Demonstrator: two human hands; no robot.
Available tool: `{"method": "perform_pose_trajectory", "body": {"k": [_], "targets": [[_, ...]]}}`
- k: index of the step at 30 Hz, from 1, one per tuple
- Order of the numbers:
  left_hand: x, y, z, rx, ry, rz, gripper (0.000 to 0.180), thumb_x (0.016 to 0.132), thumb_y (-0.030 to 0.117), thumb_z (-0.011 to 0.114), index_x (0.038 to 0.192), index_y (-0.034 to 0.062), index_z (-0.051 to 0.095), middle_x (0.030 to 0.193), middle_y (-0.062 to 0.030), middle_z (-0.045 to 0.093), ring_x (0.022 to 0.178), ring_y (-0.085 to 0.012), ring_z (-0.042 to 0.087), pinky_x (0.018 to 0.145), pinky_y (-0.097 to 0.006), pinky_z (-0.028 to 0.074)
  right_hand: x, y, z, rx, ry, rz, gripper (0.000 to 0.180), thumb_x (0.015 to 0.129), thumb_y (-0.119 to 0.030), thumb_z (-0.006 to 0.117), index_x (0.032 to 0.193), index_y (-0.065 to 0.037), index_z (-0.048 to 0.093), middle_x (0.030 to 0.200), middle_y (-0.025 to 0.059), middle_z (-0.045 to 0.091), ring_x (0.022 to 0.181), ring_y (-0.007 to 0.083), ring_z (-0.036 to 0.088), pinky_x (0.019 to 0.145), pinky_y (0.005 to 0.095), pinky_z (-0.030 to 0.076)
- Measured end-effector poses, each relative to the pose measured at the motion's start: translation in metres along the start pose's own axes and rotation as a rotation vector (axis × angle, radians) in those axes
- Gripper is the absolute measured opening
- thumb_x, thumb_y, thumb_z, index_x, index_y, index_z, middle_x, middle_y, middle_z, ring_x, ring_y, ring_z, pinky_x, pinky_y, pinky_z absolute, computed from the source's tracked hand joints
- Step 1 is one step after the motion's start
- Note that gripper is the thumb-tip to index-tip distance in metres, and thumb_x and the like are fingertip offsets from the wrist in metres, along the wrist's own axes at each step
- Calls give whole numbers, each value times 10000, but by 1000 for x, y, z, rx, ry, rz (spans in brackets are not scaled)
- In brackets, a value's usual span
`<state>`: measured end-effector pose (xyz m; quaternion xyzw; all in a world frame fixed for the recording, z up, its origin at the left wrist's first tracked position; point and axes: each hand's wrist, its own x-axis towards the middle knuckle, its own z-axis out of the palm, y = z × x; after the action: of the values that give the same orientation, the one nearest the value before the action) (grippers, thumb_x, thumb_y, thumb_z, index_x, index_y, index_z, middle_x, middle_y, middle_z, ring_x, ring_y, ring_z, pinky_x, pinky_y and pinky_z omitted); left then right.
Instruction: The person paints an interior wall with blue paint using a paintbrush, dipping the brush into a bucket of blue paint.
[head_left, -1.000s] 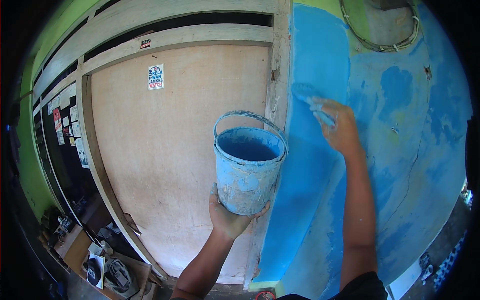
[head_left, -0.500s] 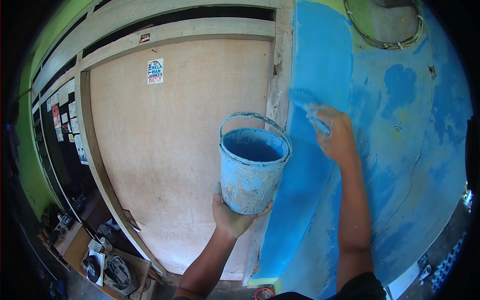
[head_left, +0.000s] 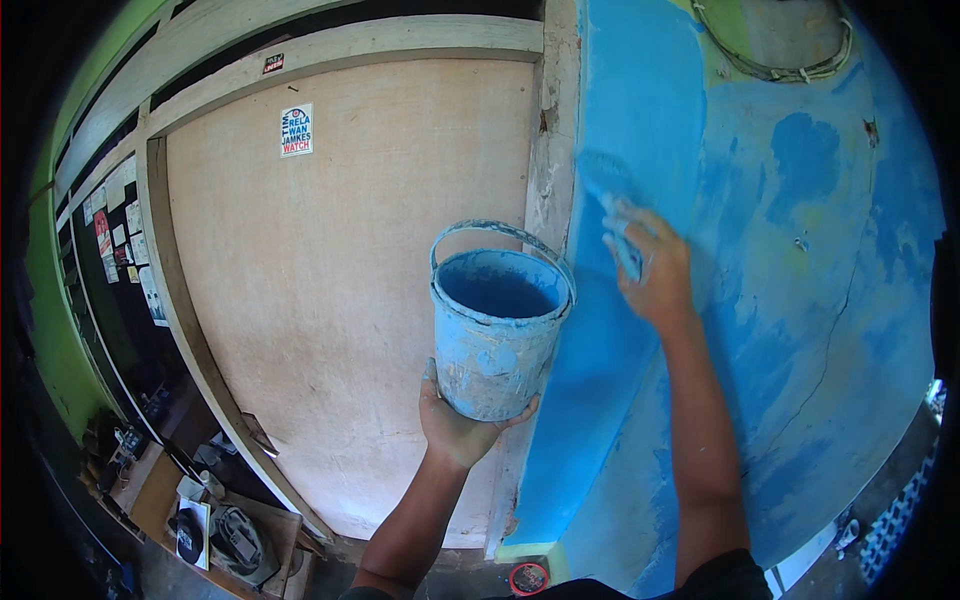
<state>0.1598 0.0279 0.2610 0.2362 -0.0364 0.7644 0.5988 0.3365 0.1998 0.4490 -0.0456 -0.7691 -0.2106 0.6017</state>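
My left hand (head_left: 462, 425) cups the base of a paint-smeared bucket (head_left: 493, 365) from below, its thumb up one side and its fingers round the other. Blue paint lies inside, and the bucket's handle (head_left: 490, 229) stands raised over the rim. Up and to the right, my right hand (head_left: 656, 266) is closed round the handle of a paintbrush (head_left: 606, 178). The brush's blue-coated bristles rest against the wet blue strip of wall (head_left: 640, 90), close to the wooden post (head_left: 552, 150). Blue paint marks the fingers of both hands.
A pale plywood panel (head_left: 350, 280) with a sticker fills the left. Patchy light and dark blue covers the cracked wall (head_left: 800, 330) at right, below a coiled cable (head_left: 790, 70). At lower left a bag (head_left: 240, 545) lies on a wooden table (head_left: 155, 490). A red-rimmed container (head_left: 528, 578) sits on the floor.
My right hand has shifted slightly left, and the brush now points more steeply upward, its bristles a little higher on the wall. The bucket stays in my left hand; the whole view has shifted slightly.
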Motion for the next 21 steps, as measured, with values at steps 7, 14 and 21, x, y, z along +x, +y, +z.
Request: {"method": "perform_pose_trajectory", "body": {"k": [7, 14, 21], "targets": [[-4, -1, -29, 34, -10, 17, 765, 1034, 650, 196, 1662, 216, 244, 1693, -172, 246, 1538, -446, 288, 1119, -723, 315, -35, -32, -49, 288, -300, 304, 298, 812, 126, 723, 1076, -5, 768, 1198, 177, 726, 1092, 346, 729, 886, 384, 622], [-14, -21, -46, 2, 76, 26, 755, 1032, 649, 218, 1654, 223, 266, 1692, -171, 256, 1536, -446, 291, 1119, -727, 312, -19, 5, -22, 250, 34, 274, 314, 813, 166, 662, 1077, 28, 761, 1193, 174, 736, 1076, 337, 737, 895, 395, 618], [-43, -51, -56, -66, 155, 69, 729, 1033, 625, 244, 1643, 229, 285, 1695, -170, 254, 1537, -443, 286, 1116, -737, 304, -129, -36, 6, 221, 0, 329, 309, 793, 102, 718, 1085, 11, 764, 1222, 167, 727, 1092, 356, 727, 913, 413, 609]]}}
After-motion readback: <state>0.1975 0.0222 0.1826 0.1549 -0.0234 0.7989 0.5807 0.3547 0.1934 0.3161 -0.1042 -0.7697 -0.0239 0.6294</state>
